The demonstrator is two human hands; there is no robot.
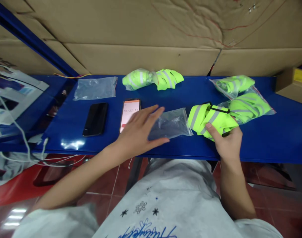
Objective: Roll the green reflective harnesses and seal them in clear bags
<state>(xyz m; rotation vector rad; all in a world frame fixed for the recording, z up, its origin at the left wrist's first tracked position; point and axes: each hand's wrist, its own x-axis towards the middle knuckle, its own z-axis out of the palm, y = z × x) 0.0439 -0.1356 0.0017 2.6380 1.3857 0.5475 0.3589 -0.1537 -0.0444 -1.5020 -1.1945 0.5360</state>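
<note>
My right hand (227,140) grips a bundled neon-yellow reflective strap (203,120) with grey stripes and a black buckle (220,109). Its thumb presses the near side of the bundle. Fingers spread, my left hand (141,130) is over the left end of a clear zip bag (172,122), partly covering it; whether it touches the bag I cannot tell. Beneath and beside that hand, a phone (128,110) with a lit timer screen is partly hidden. The bag's right end lies close to the bundle.
A dark phone (95,119) and another clear bag (95,88) lie on the blue table (265,142). Bagged yellow straps (138,79) sit at the back, with more bagged straps (250,107) at right. A cardboard box (292,86) stands far right; white cables (22,132) trail at left.
</note>
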